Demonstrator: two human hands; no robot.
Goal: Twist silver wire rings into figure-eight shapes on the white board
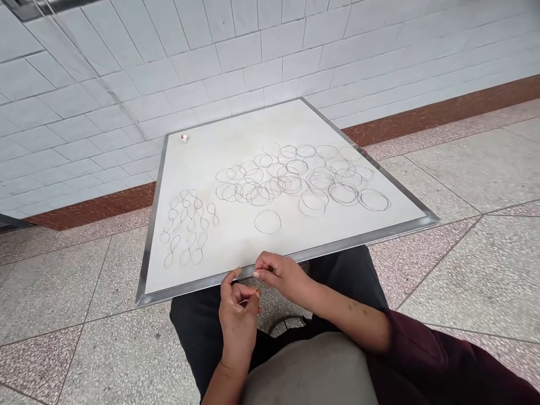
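Beside the surface (pixel 232 232), left hand (pixel 238 318) pinches closed; right hand's (pixel 289 277) grip is unclear. Overlapping wire rings (pixel 291 183) could snag if tugged.

My wire rings (pixel 291 181), thin and dark, lie flat in a broad band across the middle and right of the bench (pixel 236 236), many overlapping so closely that I can't count them. One lone ring (pixel 268 234) sits apart in front of the band, round and uncrossed. To the left lie my figure-eight pieces (pixel 190 225), smaller and narrower, each pinched at the waist into two loops (some waists are too fine to make out). They run roughly lengthwise away from me, several touching, a few separate near the front edge. Whatever is at my left hand's (pixel 248 291) fingertips is too small to identify.
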